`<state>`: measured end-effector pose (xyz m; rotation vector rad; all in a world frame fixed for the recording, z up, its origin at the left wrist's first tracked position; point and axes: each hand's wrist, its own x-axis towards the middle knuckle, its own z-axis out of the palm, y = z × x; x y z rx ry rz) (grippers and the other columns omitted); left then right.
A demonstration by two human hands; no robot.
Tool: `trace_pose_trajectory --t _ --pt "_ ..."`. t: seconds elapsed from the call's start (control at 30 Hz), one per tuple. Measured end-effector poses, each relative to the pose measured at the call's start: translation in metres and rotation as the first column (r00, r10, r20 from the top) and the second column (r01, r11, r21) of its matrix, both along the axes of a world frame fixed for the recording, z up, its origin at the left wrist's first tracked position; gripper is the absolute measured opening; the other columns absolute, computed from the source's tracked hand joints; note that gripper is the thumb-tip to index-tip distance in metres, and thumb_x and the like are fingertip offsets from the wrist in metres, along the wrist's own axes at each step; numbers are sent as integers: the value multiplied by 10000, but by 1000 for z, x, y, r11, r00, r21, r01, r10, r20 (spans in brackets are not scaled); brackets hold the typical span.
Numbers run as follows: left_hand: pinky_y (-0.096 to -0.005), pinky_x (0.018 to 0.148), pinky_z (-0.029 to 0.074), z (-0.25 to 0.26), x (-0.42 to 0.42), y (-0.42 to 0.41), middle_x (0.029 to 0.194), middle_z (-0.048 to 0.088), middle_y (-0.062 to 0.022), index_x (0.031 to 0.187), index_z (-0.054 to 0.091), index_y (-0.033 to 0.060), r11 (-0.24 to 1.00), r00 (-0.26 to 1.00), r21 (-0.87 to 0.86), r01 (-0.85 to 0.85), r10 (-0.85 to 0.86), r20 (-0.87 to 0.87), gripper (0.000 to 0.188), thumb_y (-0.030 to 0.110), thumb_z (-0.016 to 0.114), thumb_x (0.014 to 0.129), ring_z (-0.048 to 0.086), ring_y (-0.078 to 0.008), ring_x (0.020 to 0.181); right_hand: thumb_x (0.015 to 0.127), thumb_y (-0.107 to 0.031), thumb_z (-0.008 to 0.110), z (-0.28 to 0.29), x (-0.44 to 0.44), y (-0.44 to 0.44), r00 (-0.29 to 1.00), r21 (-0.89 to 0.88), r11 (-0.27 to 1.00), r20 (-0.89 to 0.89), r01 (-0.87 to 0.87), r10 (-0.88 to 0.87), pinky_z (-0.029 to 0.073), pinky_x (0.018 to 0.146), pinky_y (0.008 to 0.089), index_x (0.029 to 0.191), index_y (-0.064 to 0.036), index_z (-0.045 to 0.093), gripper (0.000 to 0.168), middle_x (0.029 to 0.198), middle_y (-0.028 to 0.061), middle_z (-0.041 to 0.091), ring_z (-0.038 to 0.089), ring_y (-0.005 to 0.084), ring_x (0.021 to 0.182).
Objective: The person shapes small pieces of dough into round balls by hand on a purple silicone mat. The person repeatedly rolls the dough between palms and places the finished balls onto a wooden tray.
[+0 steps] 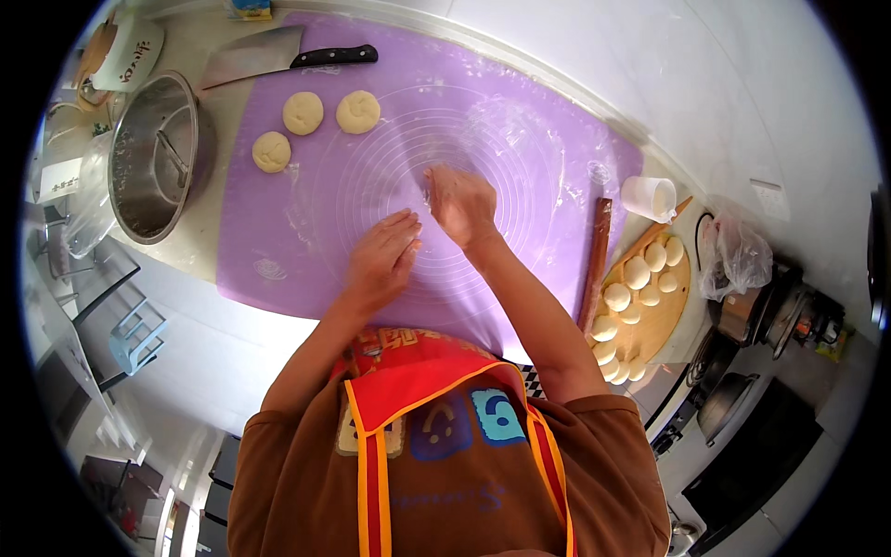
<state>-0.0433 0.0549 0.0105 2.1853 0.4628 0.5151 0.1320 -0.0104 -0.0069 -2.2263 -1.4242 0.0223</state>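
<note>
Both hands are over the middle of a purple silicone pastry mat [313, 209] dusted with flour. My left hand [385, 257] has its fingers extended, palm turned inward, and shows no object in it. Beside it, further from my body, my right hand [463, 202] is curled; its palm side is hidden, so I cannot tell whether it holds anything. Three dough balls, one left [271, 152], one upper [303, 113] and one right [358, 112], rest at the mat's far left. A cleaver [261, 56] lies across the mat's far left edge.
A steel bowl [191, 174] stands at the left. Along the mat's right side lies a wooden rolling pin [596, 264]; beyond it are a plastic cup [647, 196] and a round wooden board [661, 320] bearing several pale dough pieces [637, 272]. The wall [626, 63] bounds the counter's far side.
</note>
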Motion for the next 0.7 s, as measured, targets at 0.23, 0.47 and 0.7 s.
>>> trace_pose_trajectory --t 0.23,0.47,0.7 --pt "-402 1011 506 16 8 8 1211 691 -170 1143 689 6 998 997 -9 -69 70 27 227 30 646 921 641 -327 1188 968 -258 614 -6 39 51 990 105 990 -110 96 -84 499 563 429 807 -57 628 258 682 127 662 629 318 608" --pt "-370 1013 495 7 -12 6 1253 682 -175 1195 675 12 948 975 -243 -207 221 33 255 66 646 948 647 -318 1180 987 -361 623 18 65 18 911 162 984 -412 80 -6 513 762 372 1039 -112 737 278 915 87 669 621 265 878" --pt "-335 1078 444 11 -18 5 1339 632 -118 1355 596 20 783 965 -570 -250 251 -78 353 159 492 1048 591 -229 1249 895 -328 718 3 36 -10 933 -35 999 -360 -9 -4 463 869 423 1123 -123 636 318 1127 89 627 578 283 1059"
